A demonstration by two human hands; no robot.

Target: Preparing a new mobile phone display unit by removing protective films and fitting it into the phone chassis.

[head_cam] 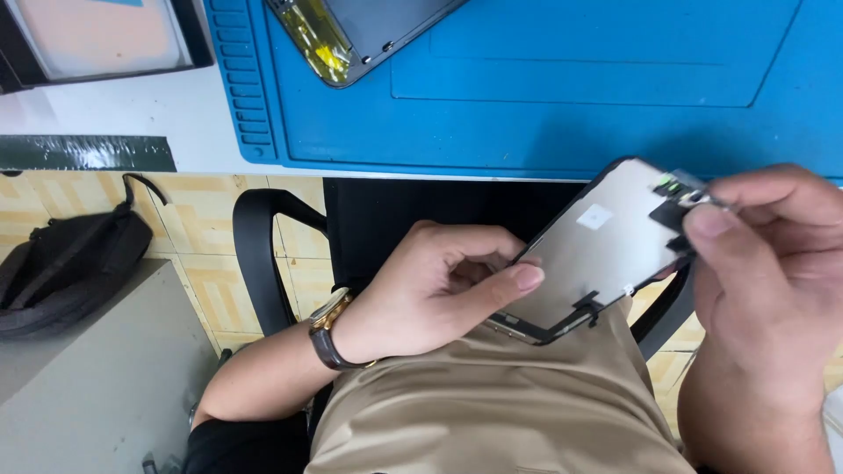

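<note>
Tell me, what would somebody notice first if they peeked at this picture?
Probably the flat grey phone screen panel with a black rim, held over the person's lap: the left hand grips its lower edge while the right hand pinches a small black flex strip at its top corner. Next comes the big blue rubber work mat on the white table above, with a dark opened phone body lying on it.

I see my left hand (439, 285) pinching the lower edge of a phone screen panel (593, 250), its grey back facing up, just below the blue work mat (544, 96). My right hand (773, 263) grips the black flex cable (678, 209) at the panel's upper corner. A second phone frame (356, 31) lies on the mat's top edge.
</note>
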